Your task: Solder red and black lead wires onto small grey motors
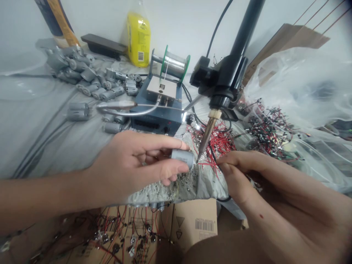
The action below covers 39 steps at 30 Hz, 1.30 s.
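My left hand [148,157] grips a small grey cylindrical electric motor [183,158] between thumb and fingers, its terminal end turned right. The tip of a mounted soldering iron [206,136] points down at that end; whether they touch is hard to tell. On the right, my right hand [247,179] pinches a thin black wire [212,152] between thumb and forefinger, close to the iron's tip. A pile of red wires [220,141] lies just behind. Left of the iron stands a blue solder feeder [156,119] with a solder spool [176,63] on top.
Loose motors [88,75] are heaped at the back left, near a yellow bottle [138,38]. Tangled wired parts [271,130] and clear plastic bags [299,73] occupy the right. Below the table edge, a cardboard box [195,223] has wired pieces over it.
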### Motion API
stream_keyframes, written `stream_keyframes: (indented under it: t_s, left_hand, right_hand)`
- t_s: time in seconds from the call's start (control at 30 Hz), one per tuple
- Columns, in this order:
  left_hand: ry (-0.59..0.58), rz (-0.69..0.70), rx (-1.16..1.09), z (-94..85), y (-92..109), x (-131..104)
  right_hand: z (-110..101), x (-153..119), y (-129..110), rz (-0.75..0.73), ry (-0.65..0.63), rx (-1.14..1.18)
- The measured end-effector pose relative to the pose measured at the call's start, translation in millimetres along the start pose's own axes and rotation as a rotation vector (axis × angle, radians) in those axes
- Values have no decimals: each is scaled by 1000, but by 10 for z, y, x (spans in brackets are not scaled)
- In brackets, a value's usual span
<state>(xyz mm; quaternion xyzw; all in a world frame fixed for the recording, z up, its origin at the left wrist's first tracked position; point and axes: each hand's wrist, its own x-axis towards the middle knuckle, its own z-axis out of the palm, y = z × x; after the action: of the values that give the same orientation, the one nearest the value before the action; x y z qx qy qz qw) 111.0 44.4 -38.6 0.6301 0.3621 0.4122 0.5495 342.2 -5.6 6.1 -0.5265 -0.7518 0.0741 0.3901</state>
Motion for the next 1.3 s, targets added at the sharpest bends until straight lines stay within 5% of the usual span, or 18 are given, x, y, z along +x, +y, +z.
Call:
stream_keyframes:
  t_s: [0.53, 0.73, 1.3]
  left_hand:
    - [7, 25, 62, -16, 6, -16]
    - [5, 0, 20, -11, 6, 0]
    - [-17, -47, -19, 7, 58, 36]
  right_hand:
    - [12, -14, -39, 7, 1, 11]
    - [37, -40, -115, 146, 55, 23]
    - [6, 10, 25, -4, -66, -6]
